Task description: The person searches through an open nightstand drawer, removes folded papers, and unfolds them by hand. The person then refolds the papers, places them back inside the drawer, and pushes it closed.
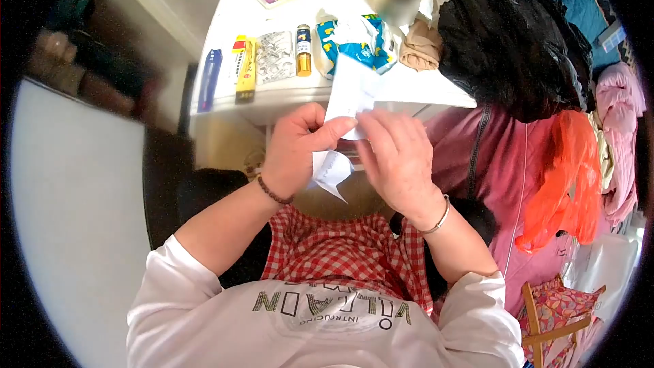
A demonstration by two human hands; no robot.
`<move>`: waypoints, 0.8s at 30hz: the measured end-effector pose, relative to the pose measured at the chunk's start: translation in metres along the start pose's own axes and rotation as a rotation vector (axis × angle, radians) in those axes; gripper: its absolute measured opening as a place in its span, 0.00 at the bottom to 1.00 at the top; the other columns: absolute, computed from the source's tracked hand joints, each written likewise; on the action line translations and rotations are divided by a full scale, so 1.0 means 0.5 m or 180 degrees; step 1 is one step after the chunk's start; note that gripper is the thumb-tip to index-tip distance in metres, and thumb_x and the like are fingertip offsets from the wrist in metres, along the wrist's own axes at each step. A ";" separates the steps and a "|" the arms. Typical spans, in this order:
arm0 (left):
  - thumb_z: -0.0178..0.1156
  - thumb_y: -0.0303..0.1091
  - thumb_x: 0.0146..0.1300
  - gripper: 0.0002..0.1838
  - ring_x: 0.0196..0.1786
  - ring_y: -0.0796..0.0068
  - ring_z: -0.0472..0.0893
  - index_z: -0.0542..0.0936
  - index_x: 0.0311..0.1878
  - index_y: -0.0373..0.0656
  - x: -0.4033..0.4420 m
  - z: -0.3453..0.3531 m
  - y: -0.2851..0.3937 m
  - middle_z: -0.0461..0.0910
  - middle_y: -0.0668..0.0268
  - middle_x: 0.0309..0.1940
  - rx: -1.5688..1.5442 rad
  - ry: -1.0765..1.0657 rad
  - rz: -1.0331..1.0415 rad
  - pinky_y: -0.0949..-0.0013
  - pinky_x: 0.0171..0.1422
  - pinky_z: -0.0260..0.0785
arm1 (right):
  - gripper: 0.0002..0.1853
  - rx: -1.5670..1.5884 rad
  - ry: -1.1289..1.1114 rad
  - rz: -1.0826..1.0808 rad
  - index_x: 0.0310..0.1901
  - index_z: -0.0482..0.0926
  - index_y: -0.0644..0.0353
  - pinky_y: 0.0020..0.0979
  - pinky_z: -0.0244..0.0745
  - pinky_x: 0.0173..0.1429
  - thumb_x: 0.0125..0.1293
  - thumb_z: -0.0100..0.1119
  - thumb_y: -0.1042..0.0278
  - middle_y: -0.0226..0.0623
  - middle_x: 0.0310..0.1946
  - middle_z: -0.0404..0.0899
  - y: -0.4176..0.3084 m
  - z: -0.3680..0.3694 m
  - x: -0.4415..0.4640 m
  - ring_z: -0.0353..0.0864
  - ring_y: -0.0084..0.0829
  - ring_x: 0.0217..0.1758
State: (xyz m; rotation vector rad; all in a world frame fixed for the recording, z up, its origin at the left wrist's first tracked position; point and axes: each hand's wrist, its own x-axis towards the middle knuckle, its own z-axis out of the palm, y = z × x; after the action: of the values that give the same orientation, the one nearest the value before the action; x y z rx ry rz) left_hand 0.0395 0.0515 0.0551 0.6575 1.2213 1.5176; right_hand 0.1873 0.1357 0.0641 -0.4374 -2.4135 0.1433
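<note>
A folded white sheet of paper [351,92] is held up in front of the table edge. My left hand [298,143] grips it with the thumb on top, and a creased end of the sheet hangs below that hand. On the other side, my right hand [397,153] pinches the paper's edge, its fingers bent and the fingertips partly hidden. Faint marks show on the paper, too small to read. Just beyond it on the white table [272,17] lies a blue, white and yellow soft packet [357,37].
On the table are a blue-and-gold tube [303,51], a yellow box [246,68], a dark blue packet [210,78], a clear plastic bag [275,56] and a tan cloth bundle [421,46]. A black plastic bag [514,41] and a red bag [565,177] are at the right.
</note>
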 end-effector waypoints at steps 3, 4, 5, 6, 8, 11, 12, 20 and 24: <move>0.58 0.37 0.63 0.11 0.22 0.89 0.68 0.76 0.31 0.38 -0.001 0.003 0.002 0.76 0.71 0.26 -0.0048 0.0022 -0.0065 0.83 0.26 0.61 | 0.17 -0.0092 0.0113 -0.0129 0.40 0.76 0.62 0.32 0.70 0.39 0.45 0.63 0.76 0.36 0.37 0.77 0.003 -0.002 0.000 0.77 0.34 0.36; 0.58 0.37 0.63 0.11 0.22 0.89 0.68 0.76 0.31 0.38 0.000 0.002 0.002 0.76 0.71 0.26 -0.0052 0.0015 -0.0051 0.83 0.26 0.61 | 0.17 -0.0103 0.0119 -0.0138 0.40 0.76 0.62 0.32 0.70 0.39 0.45 0.63 0.76 0.36 0.37 0.77 0.008 -0.002 0.000 0.77 0.34 0.36; 0.55 0.38 0.65 0.12 0.22 0.89 0.67 0.77 0.36 0.38 0.002 0.001 0.002 0.77 0.68 0.29 -0.0013 -0.0035 0.0036 0.83 0.26 0.60 | 0.14 0.0028 0.0331 -0.0027 0.38 0.77 0.62 0.32 0.71 0.38 0.46 0.63 0.77 0.36 0.35 0.78 0.014 0.000 0.000 0.77 0.35 0.34; 0.51 0.40 0.67 0.14 0.21 0.88 0.65 0.77 0.41 0.37 0.004 -0.002 0.002 0.78 0.66 0.32 0.0024 -0.0088 0.0125 0.84 0.27 0.58 | 0.12 0.0157 0.0544 0.0083 0.37 0.78 0.62 0.32 0.72 0.36 0.47 0.62 0.78 0.36 0.33 0.79 0.018 -0.002 0.002 0.78 0.35 0.33; 0.47 0.40 0.69 0.16 0.22 0.89 0.65 0.76 0.46 0.36 0.004 -0.008 0.005 0.78 0.64 0.36 0.0130 -0.0274 0.0161 0.84 0.27 0.59 | 0.10 0.0527 0.0495 0.0419 0.36 0.78 0.62 0.31 0.72 0.35 0.49 0.62 0.78 0.37 0.31 0.80 0.015 -0.018 0.007 0.79 0.35 0.31; 0.52 0.35 0.66 0.12 0.24 0.89 0.67 0.76 0.47 0.39 -0.003 0.002 0.007 0.78 0.66 0.37 0.0362 -0.0247 0.0144 0.84 0.29 0.60 | 0.06 0.1255 0.0398 0.1077 0.33 0.78 0.61 0.29 0.73 0.34 0.52 0.63 0.77 0.37 0.29 0.80 0.012 -0.031 0.004 0.79 0.34 0.29; 0.52 0.35 0.66 0.12 0.24 0.89 0.67 0.76 0.47 0.39 -0.007 0.007 0.008 0.78 0.66 0.37 0.0361 -0.0254 0.0159 0.84 0.29 0.60 | 0.05 0.1608 0.0350 0.1396 0.32 0.78 0.61 0.28 0.73 0.34 0.53 0.63 0.75 0.38 0.28 0.80 0.011 -0.032 0.003 0.79 0.33 0.29; 0.61 0.31 0.60 0.10 0.23 0.92 0.68 0.75 0.43 0.39 -0.006 0.019 0.001 0.74 0.74 0.26 0.0448 -0.0166 0.0501 0.84 0.22 0.57 | 0.07 0.1662 0.0163 0.1161 0.26 0.74 0.60 0.29 0.70 0.29 0.52 0.65 0.74 0.35 0.22 0.76 0.003 -0.025 0.004 0.76 0.35 0.25; 0.62 0.33 0.59 0.11 0.24 0.91 0.69 0.75 0.43 0.39 -0.008 0.014 0.005 0.75 0.73 0.24 0.0549 -0.0125 0.0246 0.85 0.24 0.59 | 0.10 0.0791 0.0256 0.0208 0.22 0.72 0.58 0.32 0.68 0.29 0.47 0.67 0.73 0.35 0.20 0.72 -0.001 -0.019 0.007 0.73 0.37 0.24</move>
State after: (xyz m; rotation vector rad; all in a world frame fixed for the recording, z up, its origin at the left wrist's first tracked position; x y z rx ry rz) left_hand 0.0459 0.0506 0.0605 0.8529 1.3198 1.4659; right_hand 0.1909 0.1364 0.0736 -0.3993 -2.2664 0.4405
